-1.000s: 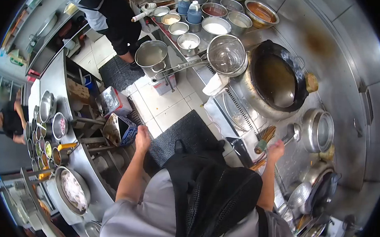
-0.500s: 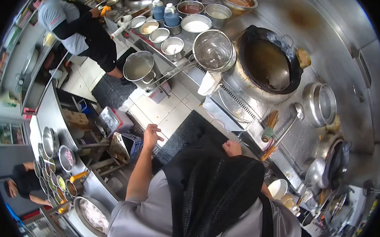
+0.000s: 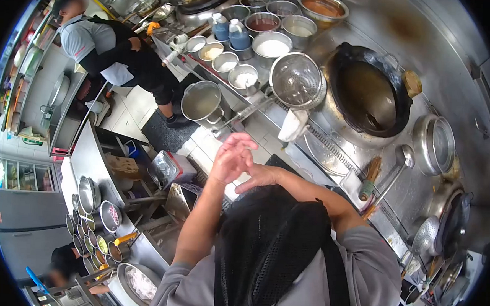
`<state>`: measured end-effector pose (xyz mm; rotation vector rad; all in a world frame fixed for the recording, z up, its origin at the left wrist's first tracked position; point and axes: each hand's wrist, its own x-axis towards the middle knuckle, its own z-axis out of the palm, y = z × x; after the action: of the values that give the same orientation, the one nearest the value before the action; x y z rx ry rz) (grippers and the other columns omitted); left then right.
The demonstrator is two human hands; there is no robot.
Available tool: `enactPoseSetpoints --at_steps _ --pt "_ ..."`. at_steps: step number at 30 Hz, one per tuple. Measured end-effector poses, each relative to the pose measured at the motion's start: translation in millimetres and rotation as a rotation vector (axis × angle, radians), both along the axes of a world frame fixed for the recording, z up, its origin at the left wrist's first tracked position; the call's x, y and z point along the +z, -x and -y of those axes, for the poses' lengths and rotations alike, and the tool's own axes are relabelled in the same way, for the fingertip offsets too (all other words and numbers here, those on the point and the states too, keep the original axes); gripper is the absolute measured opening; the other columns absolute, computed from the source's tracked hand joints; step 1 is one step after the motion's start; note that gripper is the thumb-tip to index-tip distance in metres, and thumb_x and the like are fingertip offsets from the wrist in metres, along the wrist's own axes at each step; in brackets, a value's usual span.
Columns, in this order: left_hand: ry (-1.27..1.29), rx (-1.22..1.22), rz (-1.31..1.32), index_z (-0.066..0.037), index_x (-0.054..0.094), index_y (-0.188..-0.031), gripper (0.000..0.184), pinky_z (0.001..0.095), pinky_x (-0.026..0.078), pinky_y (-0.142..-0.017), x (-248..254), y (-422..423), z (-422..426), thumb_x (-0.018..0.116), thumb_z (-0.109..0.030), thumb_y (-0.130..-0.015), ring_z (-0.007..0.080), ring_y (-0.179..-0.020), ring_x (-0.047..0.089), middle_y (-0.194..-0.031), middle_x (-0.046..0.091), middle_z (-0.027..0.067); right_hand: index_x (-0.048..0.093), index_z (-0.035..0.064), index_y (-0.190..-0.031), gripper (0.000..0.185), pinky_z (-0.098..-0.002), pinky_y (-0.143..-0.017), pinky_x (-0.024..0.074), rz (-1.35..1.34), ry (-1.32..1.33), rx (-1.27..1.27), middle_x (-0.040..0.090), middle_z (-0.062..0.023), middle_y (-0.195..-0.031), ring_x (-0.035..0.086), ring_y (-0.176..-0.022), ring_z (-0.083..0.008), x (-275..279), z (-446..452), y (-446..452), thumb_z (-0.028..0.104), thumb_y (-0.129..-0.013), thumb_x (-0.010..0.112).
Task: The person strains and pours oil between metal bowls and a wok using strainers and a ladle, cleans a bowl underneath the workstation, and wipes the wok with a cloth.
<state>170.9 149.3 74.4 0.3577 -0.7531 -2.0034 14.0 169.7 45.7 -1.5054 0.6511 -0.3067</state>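
My left hand (image 3: 231,159) is raised in front of my chest, fingers apart and loosely bent, with nothing in it. My right hand (image 3: 258,177) reaches across to it from the right; its thumb is stretched out and apart, and some of its fingertips are hidden by the left hand. Whether the two hands touch I cannot tell. Beyond them a tall steel pot (image 3: 201,102) holds liquid. To the right, a wok (image 3: 336,97) with dark oil sits on the range, and a perforated strainer (image 3: 297,80) rests beside it.
Steel bowls of white powder (image 3: 273,45) and sauces line the range's back. A ladle (image 3: 404,156) and a bamboo brush (image 3: 370,179) lie on the right. On the left counter stand several ingredient bowls (image 3: 110,215). A person (image 3: 103,51) stands at the back left; another leans at lower left.
My right hand has swung left from beside my body to my left hand, its fist loosened. My left hand has risen slightly. The view has shifted left, and the standing person shows more fully.
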Motion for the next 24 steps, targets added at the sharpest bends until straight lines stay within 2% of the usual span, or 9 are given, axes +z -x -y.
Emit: enactPoseSetpoints --at_steps 3,7,10,15,17,20,22,23,24 --pt "-0.060 -0.110 -0.225 -0.001 0.052 -0.126 0.033 0.0287 0.056 -0.075 -4 -19 9 0.055 -0.021 -0.100 0.0234 -0.084 0.067 -0.114 0.064 0.0203 0.053 -0.0010 -0.129 0.061 -0.0386 -0.110 0.0383 0.478 -0.336 -0.246 0.055 -0.0159 -0.132 0.050 -0.128 -0.0297 -4 1 -36 0.036 -0.086 0.076" --pt "-0.166 0.117 -0.179 0.000 0.050 -0.126 0.033 0.0340 0.051 -0.091 -14 -34 -10 0.050 -0.025 -0.103 0.0247 -0.100 0.063 -0.115 0.062 0.0206 0.058 0.0035 -0.112 0.033 -0.0380 -0.091 0.0495 0.869 -0.661 -0.513 0.065 -0.0156 -0.111 0.063 -0.104 -0.0285 20 1 -92 0.028 -0.093 0.068" --pt "0.082 0.468 0.300 0.001 0.049 -0.127 0.037 0.0337 0.051 -0.091 -32 -45 -26 0.047 -0.029 -0.105 0.0250 -0.102 0.063 -0.118 0.061 0.0203 0.058 0.0072 -0.103 0.029 -0.0367 -0.077 0.0530 0.798 -0.704 -0.687 0.064 -0.0109 -0.096 0.065 -0.088 -0.0235 -7 5 -136 0.033 -0.095 0.066" --pt "0.406 0.684 0.950 0.005 0.019 -0.151 0.055 0.0413 0.042 -0.107 -51 -101 -53 0.041 -0.021 -0.107 0.0323 -0.119 0.060 -0.129 0.058 0.0254 0.059 0.0083 -0.089 0.030 -0.0371 -0.056 0.0526 0.698 -0.651 -0.866 0.059 -0.0083 -0.069 0.062 -0.061 -0.0233 -28 -3 -196 0.037 -0.100 0.057" --pt "0.498 0.694 1.153 0.007 0.021 -0.150 0.057 0.0417 0.038 -0.110 -65 -120 -56 0.040 -0.024 -0.107 0.0350 -0.125 0.055 -0.135 0.054 0.0262 0.059 0.0074 -0.087 0.030 -0.0366 -0.057 0.0519 0.673 -0.571 -0.822 0.061 -0.0081 -0.069 0.063 -0.061 -0.0239 -77 8 -207 0.035 -0.099 0.057" --pt "0.460 0.649 1.149 0.006 0.017 -0.152 0.066 0.0404 0.025 -0.118 -51 -129 -68 0.043 -0.032 -0.105 0.0382 -0.144 0.032 -0.154 0.032 0.0270 0.059 0.0041 -0.093 0.025 -0.0399 -0.066 0.0510 -0.040 0.188 -1.081 0.066 -0.0145 -0.080 0.065 -0.070 -0.0288 -61 19 -225 0.028 -0.097 0.058" --pt "0.351 0.610 1.087 0.004 0.007 -0.155 0.081 0.0413 0.023 -0.120 -39 -130 -81 0.049 -0.041 -0.102 0.0415 -0.146 0.026 -0.159 0.022 0.0255 0.059 0.0050 -0.107 0.023 -0.0442 -0.078 0.0520 -0.277 0.268 -1.118 0.068 -0.0211 -0.095 0.067 -0.086 -0.0348 -48 29 -233 0.023 -0.094 0.064" --pt "0.279 0.562 0.991 0.002 0.006 -0.156 0.083 0.0414 0.021 -0.120 -37 -132 -86 0.051 -0.042 -0.101 0.0417 -0.148 0.021 -0.161 0.016 0.0238 0.061 0.0010 -0.092 0.032 -0.0415 -0.067 0.0510 -0.096 0.415 -1.220 0.068 -0.0178 -0.081 0.068 -0.073 -0.0284 -49 33 -239 0.033 -0.096 0.060" --pt "0.210 0.514 0.897 0.000 0.004 -0.157 0.086 0.0415 0.019 -0.121 -35 -132 -90 0.052 -0.043 -0.100 0.0419 -0.149 0.017 -0.163 0.011 0.0221 0.062 0.0026 -0.098 0.031 -0.0429 -0.071 0.0518 -0.090 0.495 -1.189 0.069 -0.0185 -0.082 0.068 -0.075 -0.0295 -38 32 -241 0.034 -0.095 0.061"
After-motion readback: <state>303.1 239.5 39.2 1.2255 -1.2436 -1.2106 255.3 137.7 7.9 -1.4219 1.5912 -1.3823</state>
